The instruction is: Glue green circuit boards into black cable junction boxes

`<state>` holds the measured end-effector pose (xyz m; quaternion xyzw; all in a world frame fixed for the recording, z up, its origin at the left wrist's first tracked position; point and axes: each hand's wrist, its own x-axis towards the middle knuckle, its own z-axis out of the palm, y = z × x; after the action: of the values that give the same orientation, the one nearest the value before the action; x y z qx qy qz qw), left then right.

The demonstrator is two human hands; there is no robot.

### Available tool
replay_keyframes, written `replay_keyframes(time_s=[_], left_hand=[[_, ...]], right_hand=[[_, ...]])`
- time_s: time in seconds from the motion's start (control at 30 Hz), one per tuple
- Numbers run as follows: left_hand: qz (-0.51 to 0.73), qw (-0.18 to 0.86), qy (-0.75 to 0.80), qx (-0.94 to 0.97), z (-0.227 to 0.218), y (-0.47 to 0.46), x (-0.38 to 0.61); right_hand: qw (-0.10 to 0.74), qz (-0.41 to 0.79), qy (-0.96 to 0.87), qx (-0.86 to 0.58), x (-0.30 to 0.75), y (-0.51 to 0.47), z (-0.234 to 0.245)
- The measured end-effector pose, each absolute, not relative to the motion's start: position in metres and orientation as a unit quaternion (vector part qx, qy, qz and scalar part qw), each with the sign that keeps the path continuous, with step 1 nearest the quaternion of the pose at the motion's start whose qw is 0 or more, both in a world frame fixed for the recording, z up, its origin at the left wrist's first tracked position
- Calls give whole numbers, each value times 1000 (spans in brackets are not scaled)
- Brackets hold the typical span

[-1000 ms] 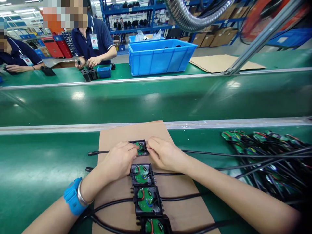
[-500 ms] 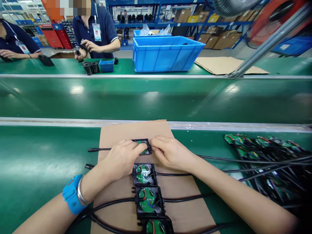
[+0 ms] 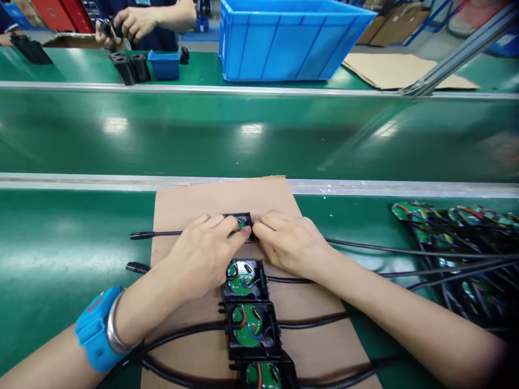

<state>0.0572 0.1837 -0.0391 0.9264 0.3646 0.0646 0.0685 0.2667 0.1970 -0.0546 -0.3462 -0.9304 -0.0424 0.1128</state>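
Note:
A column of open black plastic housings [image 3: 264, 292] with green circuit boards [image 3: 248, 329] lies on a cardboard sheet [image 3: 219, 197]. At the farthest housing [image 3: 245, 218], my left hand [image 3: 206, 251] grips the left side, its thumb over the board near the right edge. Much of that housing is hidden under the fingers. My right hand [image 3: 294, 243] is closed at the housing's right edge, fingertips pinched around the black cable [image 3: 365, 247] where it enters. The cable's plug end [image 3: 141, 235] sticks out left of my left hand.
Several circuit boards with tangled black cables [image 3: 466, 259] are heaped at the right. Beyond the green channel stand a large blue bin [image 3: 284, 43], a small blue tray [image 3: 164, 65] and black parts [image 3: 127, 67]. A co-worker's hands [image 3: 135, 24] hold a dark part there.
My view has tipped downward and come closer. My left thumb has shifted toward the right edge of the far housing. My right fingers stay at that same edge.

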Motion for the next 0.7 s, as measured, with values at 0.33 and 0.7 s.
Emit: replay_keyframes(time_s=[0.33, 0.7], left_hand=[[111, 101, 377, 914, -44, 183, 53], [24, 47, 387, 921, -33, 183, 62]], right_hand=[[154, 78, -909, -378, 269, 206, -53], [267, 90, -911, -301, 269, 216, -68]])
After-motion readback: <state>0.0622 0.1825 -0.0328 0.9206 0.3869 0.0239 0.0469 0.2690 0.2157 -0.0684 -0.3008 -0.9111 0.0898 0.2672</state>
